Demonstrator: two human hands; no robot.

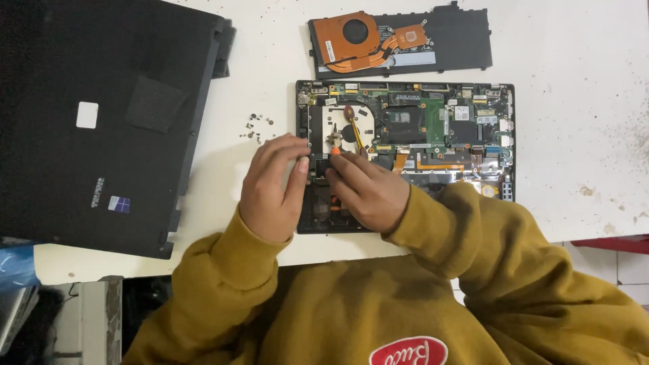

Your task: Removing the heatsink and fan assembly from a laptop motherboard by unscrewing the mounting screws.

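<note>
Right grip (368, 189) holds a screwdriver (353, 130) narrowly over the open laptop (466, 128); left grip (270, 192) pinches its edge, beside loose screws (255, 128).

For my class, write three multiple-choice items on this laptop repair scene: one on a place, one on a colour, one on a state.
1. Where does the copper fan lie?
A. on the battery beyond the laptop
B. inside the laptop
C. on the black cover

2. What colour are the sleeves?
A. blue
B. mustard yellow
C. white

3. In what state is the laptop?
A. shut
B. opened, with its board bare
C. in a box

Answers:
1 A, the fan rests on the black battery on the table's far side.
2 B, both arms wear mustard yellow.
3 B, the green board shows, and the left hand and right hand work at its near left part.
</note>
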